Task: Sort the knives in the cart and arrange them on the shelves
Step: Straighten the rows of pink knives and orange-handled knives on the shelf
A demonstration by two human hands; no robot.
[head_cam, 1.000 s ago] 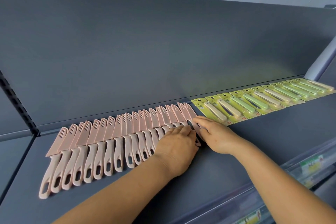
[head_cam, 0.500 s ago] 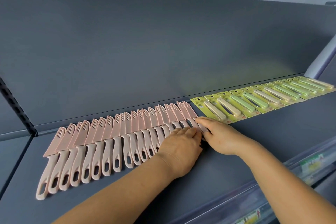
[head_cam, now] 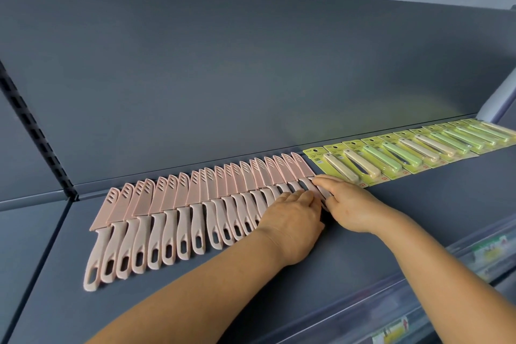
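Note:
Several pink knives with slotted pink sheaths lie overlapping in a long row on the dark grey shelf, handles toward me. Right of them runs a row of carded knives in yellow-green packs with green and cream handles. My left hand lies palm down on the handles at the pink row's right end. My right hand meets it there, its fingers pinching the handle of the last pink knife. That handle is mostly hidden under both hands.
The shelf's dark back panel rises right behind the rows. A slotted upright stands at the left, with a neighbouring shelf beyond it. A clear price-label strip runs along the shelf's front edge at lower right.
Both hands have crept slightly right along the pink row's end and the last knife has been nudged closer to the yellow packs. The view has drifted a little.

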